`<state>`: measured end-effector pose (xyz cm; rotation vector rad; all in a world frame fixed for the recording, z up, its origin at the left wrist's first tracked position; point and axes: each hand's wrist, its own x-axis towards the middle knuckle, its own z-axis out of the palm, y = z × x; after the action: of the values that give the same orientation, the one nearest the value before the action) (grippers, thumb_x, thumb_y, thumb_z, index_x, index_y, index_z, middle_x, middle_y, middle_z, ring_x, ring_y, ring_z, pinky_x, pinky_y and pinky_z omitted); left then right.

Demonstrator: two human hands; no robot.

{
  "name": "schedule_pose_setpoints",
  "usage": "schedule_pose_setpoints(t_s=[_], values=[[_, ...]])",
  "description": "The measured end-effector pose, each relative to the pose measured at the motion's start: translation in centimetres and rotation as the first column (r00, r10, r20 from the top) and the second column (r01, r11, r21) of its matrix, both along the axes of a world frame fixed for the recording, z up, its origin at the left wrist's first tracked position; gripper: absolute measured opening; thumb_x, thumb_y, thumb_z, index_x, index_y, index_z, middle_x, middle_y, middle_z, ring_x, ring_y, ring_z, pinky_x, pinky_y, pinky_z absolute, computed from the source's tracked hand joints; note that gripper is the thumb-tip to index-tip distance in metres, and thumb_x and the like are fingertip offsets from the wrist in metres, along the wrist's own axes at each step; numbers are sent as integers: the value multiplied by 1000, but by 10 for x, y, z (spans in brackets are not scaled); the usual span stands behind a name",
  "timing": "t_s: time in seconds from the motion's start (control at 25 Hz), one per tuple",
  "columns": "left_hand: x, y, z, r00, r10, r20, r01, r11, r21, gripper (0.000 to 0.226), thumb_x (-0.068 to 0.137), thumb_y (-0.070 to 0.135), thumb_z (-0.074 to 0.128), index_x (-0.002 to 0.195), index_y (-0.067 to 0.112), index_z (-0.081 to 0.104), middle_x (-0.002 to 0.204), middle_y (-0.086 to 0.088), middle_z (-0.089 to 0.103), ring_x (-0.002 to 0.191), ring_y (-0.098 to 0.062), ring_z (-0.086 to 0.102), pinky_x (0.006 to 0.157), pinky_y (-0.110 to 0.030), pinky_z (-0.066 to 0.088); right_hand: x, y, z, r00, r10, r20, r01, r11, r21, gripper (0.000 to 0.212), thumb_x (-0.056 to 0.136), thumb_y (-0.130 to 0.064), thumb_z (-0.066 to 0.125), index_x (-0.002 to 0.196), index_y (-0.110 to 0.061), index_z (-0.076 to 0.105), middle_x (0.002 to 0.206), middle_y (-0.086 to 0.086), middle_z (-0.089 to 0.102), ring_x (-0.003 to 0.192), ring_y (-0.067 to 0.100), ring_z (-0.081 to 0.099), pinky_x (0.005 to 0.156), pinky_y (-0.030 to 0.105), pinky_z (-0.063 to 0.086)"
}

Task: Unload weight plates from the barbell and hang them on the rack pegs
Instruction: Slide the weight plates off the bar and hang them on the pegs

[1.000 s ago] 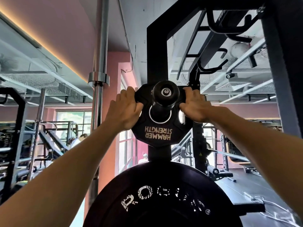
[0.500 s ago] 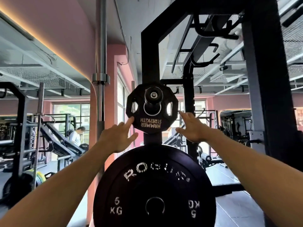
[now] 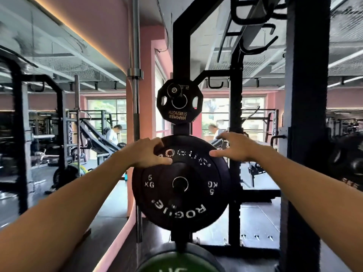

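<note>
Gym floor and pink walls frame a black rack upright point(image 3: 181, 55) with storage pegs running up it, seen from just in front. Nearest, at the bottom edge, the top of a green plate point(image 3: 176, 266) shows on a low peg. Above it hangs a black 5 kg Rogue bumper plate point(image 3: 182, 203) on its own peg, and both hands are at its upper part. The left hand point(image 3: 146, 154) lies on the upper left of the plate face, fingers bent over the rim and thumb on the lettering; it touches the plate, though whether it grips firmly I cannot tell. The right hand point(image 3: 235, 149) is spread, thumb pointing in toward the plate's upper right and fingers reaching past the rim; contact is unclear, and it holds nothing. Higher up the upright, a small Hammer Strength plate point(image 3: 179, 103) marked 2.5 sits on the top peg, free of either hand, so that plate appears stowed. A bare barbell point(image 3: 135, 75) stands vertically just left of the rack. Beyond are other racks, windows and two people.

The hanging step for the small plate looks finished. Next would be turning away to fetch another plate from the loaded barbell, which is out of view.
</note>
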<state>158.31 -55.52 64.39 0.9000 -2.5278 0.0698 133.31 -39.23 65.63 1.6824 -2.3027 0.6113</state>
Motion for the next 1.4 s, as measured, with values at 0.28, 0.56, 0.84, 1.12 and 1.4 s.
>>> schedule_pose_setpoints(t_s=[0.28,0.56,0.84,1.12,1.4], values=[[58,86,-1,996,69,-51,-69,997,-15,65,76,69,64,124,27,51,120,-3,61,106,-21,59,95,-40,47,32,54,-10,996,76,52,-78,996,41,101,55,-82,59,138,-26,43,138,-1,52,122,22,53,104,45,42],[105,173,-15,977,211,-7,-211,977,31,84,60,86,53,125,34,47,132,-3,55,114,-23,55,98,-45,45,63,116,-19,983,153,102,-162,984,78,85,80,-59,65,147,-19,31,149,5,40,133,25,42,110,38,34],[101,281,-33,986,145,-81,-135,984,118,70,77,67,64,131,24,48,133,-4,54,113,-21,54,89,-31,40,59,227,-33,973,178,145,-199,970,139,94,72,-68,65,146,-21,32,149,3,39,132,24,42,112,43,34],[37,364,-34,993,79,-83,-65,985,158,67,74,70,64,124,29,49,125,-3,57,111,-23,55,97,-38,44,15,344,-32,982,72,173,-102,980,173,83,83,-56,63,149,-19,28,153,4,34,137,24,38,111,34,30],[-78,429,-32,996,-78,-41,83,987,139,73,70,78,59,124,29,50,127,-5,59,114,-26,55,100,-41,44,-75,444,-28,981,-129,143,104,980,167,88,74,-67,64,145,-24,33,149,3,40,132,24,42,111,42,34]])
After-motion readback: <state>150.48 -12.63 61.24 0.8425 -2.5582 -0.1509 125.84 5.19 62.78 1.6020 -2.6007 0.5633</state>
